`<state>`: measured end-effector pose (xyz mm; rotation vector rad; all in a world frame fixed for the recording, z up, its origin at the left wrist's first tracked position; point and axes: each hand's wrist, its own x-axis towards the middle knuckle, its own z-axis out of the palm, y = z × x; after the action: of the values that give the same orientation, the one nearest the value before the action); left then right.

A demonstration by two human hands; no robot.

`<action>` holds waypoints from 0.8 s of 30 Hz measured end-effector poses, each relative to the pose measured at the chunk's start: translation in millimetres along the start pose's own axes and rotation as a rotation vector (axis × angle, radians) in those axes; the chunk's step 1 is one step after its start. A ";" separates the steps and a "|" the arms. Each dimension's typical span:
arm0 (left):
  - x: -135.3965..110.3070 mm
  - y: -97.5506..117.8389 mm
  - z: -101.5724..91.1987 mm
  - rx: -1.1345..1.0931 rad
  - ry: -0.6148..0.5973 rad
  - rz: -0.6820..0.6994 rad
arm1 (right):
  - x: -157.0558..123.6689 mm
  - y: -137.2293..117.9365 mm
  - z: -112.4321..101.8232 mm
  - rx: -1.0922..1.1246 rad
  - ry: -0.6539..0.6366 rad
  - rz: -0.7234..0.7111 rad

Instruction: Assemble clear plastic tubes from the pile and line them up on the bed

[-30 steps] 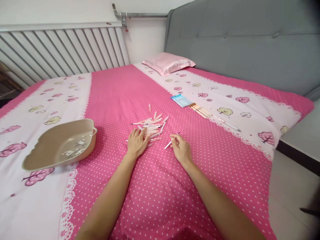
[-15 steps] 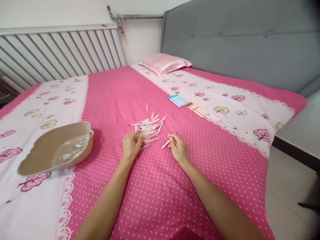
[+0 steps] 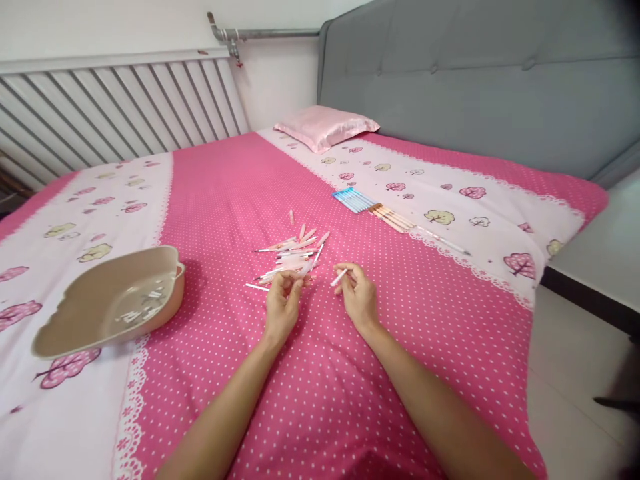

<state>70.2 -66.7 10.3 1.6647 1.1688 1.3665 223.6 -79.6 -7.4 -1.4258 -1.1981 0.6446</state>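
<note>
My right hand (image 3: pixel 359 293) is closed in a pinch on a slim white pen refill (image 3: pixel 339 277), one end pointing toward me. My left hand (image 3: pixel 283 303) is at the near edge of the pile, thumb and fingers pinched round a pale translucent pen barrel (image 3: pixel 305 269). Just beyond it lies a loose heap of pen parts (image 3: pixel 295 257), with pink barrels and white refills crossing one another. Another white refill (image 3: pixel 257 287) sticks out to the left of my left hand. The fingers partly hide both held pieces.
A beige plastic basin (image 3: pixel 173 267) with small white and grey pieces stands at left. To the right, blue pens (image 3: pixel 354 199) and peach pens (image 3: pixel 393 217) lie in a row, with a longer clear pen (image 3: pixel 440 239) at its end. A pink pillow (image 3: pixel 325 127) is by the headboard.
My left hand has drawn back from the pile toward the right and pinched a pale pen barrel. In my right hand the white refill has turned to point more toward me.
</note>
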 end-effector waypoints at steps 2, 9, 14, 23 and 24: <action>1.4 -1.3 -1.1 -0.019 -0.028 -0.013 | 0.3 -4.6 -1.3 0.041 0.030 -0.013; 3.7 -6.3 -4.1 0.127 -0.184 0.019 | 2.2 -22.4 -11.0 0.115 0.062 -0.050; 2.6 -6.4 -3.7 0.145 -0.213 0.047 | 4.3 -25.0 -12.5 0.171 0.054 -0.064; 3.2 -3.0 -2.7 0.168 -0.241 0.050 | 6.8 -24.1 -7.7 0.449 0.052 -0.028; 3.2 -3.0 -2.7 0.169 -0.242 0.049 | 7.0 -24.3 -7.7 0.459 0.056 -0.029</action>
<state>67.0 -62.7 9.3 1.9286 1.1325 1.0820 225.3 -79.2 19.0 -1.0305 -0.9484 0.7946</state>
